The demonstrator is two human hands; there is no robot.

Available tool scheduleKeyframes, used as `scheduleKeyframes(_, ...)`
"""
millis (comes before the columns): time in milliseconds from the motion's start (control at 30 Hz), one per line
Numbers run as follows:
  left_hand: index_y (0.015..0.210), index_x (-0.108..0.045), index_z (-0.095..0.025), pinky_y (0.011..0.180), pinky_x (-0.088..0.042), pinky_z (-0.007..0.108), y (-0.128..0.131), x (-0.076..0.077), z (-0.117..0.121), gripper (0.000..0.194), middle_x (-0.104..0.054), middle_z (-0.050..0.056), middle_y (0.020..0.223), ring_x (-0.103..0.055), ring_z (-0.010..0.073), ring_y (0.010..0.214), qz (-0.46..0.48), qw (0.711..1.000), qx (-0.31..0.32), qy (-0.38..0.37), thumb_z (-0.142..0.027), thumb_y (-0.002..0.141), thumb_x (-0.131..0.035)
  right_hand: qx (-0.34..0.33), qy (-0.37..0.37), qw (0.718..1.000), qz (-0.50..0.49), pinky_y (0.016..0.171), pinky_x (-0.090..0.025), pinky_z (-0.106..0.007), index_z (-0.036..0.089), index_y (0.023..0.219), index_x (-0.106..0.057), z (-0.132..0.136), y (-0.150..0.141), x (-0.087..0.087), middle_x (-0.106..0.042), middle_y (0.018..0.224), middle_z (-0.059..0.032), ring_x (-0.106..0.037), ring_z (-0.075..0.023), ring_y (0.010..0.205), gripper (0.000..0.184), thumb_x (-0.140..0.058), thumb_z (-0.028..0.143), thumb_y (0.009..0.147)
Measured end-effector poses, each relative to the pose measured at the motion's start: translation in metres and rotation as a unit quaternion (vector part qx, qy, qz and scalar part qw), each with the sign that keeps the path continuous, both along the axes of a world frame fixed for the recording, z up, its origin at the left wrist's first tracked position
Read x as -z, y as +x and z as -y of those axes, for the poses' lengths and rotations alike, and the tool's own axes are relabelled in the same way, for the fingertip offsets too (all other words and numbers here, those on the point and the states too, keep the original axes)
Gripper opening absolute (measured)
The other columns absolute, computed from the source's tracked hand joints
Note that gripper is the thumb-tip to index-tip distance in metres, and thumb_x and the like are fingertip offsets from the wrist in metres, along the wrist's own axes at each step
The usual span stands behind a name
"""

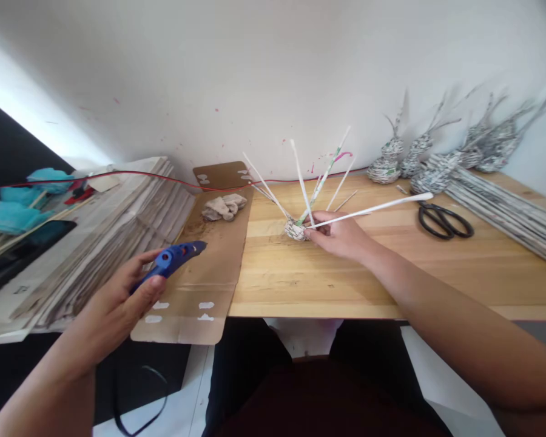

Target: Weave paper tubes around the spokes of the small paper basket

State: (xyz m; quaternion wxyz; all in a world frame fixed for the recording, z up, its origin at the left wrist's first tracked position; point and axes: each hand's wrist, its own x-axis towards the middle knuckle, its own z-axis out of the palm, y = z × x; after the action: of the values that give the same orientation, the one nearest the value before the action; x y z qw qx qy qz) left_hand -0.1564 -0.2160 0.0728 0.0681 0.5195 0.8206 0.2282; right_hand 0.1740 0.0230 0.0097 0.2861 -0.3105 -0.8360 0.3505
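Note:
My left hand (pixel 122 297) is wrapped round a blue glue gun (pixel 175 258), nozzle pointing right over a brown cardboard sheet (pixel 209 273). My right hand (pixel 341 235) rests on the wooden table (pixel 391 273) and pinches a small woven paper base (pixel 295 229). Several white rolled paper sticks (pixel 300 182) fan up and outward from that base. One long stick (pixel 373 208) runs to the right from my fingers.
Black scissors (pixel 443 220) lie right of my hand. Woven paper figures (pixel 430 161) line the wall, with a bundle of paper tubes (pixel 505 212) at the right. A newspaper stack (pixel 104 237), a crumpled rag (pixel 222 206), a red wire (pixel 141 176) and teal items (pixel 18 206) lie left.

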Motion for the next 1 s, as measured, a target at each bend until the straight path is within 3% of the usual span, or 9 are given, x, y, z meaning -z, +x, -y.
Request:
scheduleKeyframes(67,0.144,-0.042,-0.032,0.086,-0.058,0.043,-0.006,-0.001,0.008,0.064,-0.071,0.006,0.119,-0.071,0.0320,0.102,-0.065,0.997,-0.003,-0.050,-0.060,0.087,-0.046,0.000,0.007,1.000,0.002,0.057,-0.036,-0.027,0.018,0.083,-0.062,-0.001,0.000,0.001,-0.055,0.065,0.0021,-0.047,-0.0112,0.057,0.013,-0.062,0.031,0.085)
scheduleKeyframes(167,0.153,-0.029,-0.026,0.088,-0.056,0.051,-0.026,0.013,0.007,0.073,-0.070,0.014,0.122,-0.071,0.0377,0.101,-0.158,0.981,-0.024,-0.108,-0.060,0.089,-0.042,-0.003,0.002,1.000,-0.003,0.058,-0.038,-0.027,0.018,0.086,-0.063,-0.001,0.000,0.003,-0.059,0.069,0.0009,-0.050,-0.0116,0.059,0.013,-0.062,0.031,0.085)
scheduleKeyframes(367,0.152,-0.029,-0.016,0.106,-0.046,0.049,-0.049,0.066,-0.014,0.068,-0.059,0.020,0.139,-0.060,0.0336,0.126,-0.214,0.970,0.099,-0.059,-0.050,0.094,-0.042,-0.001,-0.024,1.000,-0.011,0.056,-0.039,-0.027,0.019,0.088,-0.064,-0.002,-0.001,0.006,-0.060,0.067,0.0006,-0.052,-0.0125,0.058,0.012,-0.063,0.030,0.085)
scheduleKeyframes(500,0.151,-0.031,-0.013,0.109,-0.043,0.047,-0.044,0.084,-0.019,0.066,-0.056,0.019,0.141,-0.057,0.0319,0.128,-0.211,0.966,0.144,-0.030,-0.047,0.095,-0.043,-0.004,-0.025,1.000,-0.011,0.056,-0.039,-0.027,0.019,0.092,-0.065,-0.002,0.000,0.006,-0.062,0.070,-0.0004,-0.053,-0.0134,0.060,0.014,-0.062,0.032,0.086)
scheduleKeyframes(600,0.150,-0.036,-0.013,0.107,-0.042,0.047,-0.038,0.081,-0.018,0.064,-0.058,0.019,0.137,-0.056,0.0324,0.125,-0.222,0.963,0.148,-0.036,-0.046,0.095,-0.043,0.000,-0.027,1.000,-0.012,0.056,-0.039,-0.027,0.018,0.088,-0.064,0.000,0.000,0.003,-0.060,0.068,0.0002,-0.051,-0.0126,0.059,0.013,-0.064,0.031,0.084)
scheduleKeyframes(700,0.144,-0.048,-0.018,0.102,-0.042,0.054,-0.022,0.067,-0.019,0.062,-0.061,0.018,0.129,-0.056,0.0378,0.119,-0.269,0.958,0.094,-0.031,-0.051,0.092,-0.049,0.000,-0.027,1.000,-0.008,0.055,-0.037,-0.026,0.018,0.084,-0.062,0.002,-0.001,-0.001,-0.057,0.066,0.0016,-0.048,-0.0111,0.056,0.012,-0.064,0.030,0.084)
scheduleKeyframes(767,0.135,-0.056,-0.019,0.102,-0.042,0.053,-0.001,0.056,-0.025,0.052,-0.063,0.016,0.123,-0.056,0.0360,0.115,-0.262,0.961,0.074,0.040,-0.049,0.092,-0.052,-0.001,-0.026,1.000,-0.010,0.055,-0.037,-0.026,0.018,0.083,-0.062,0.003,-0.002,-0.002,-0.057,0.066,0.0018,-0.047,-0.0106,0.056,0.012,-0.063,0.029,0.084)
scheduleKeyframes(867,0.117,-0.065,-0.020,0.094,-0.049,0.038,0.045,0.042,-0.049,0.032,-0.068,0.009,0.107,-0.063,0.0233,0.097,-0.118,0.973,0.135,0.147,-0.038,0.094,-0.053,0.002,-0.020,1.000,-0.014,0.056,-0.037,-0.026,0.017,0.083,-0.063,0.002,-0.002,-0.001,-0.058,0.067,0.0014,-0.048,-0.0107,0.057,0.011,-0.064,0.028,0.083)
scheduleKeyframes(1000,0.120,-0.062,-0.019,0.078,-0.052,0.028,0.103,0.036,-0.108,0.030,-0.067,0.009,0.115,-0.064,0.0158,0.086,0.070,0.954,0.253,0.142,-0.031,0.094,-0.053,-0.006,-0.017,1.000,-0.016,0.057,-0.039,-0.025,0.017,0.087,-0.066,0.001,-0.001,-0.002,-0.061,0.069,0.0004,-0.050,-0.0106,0.058,0.011,-0.064,0.027,0.083)
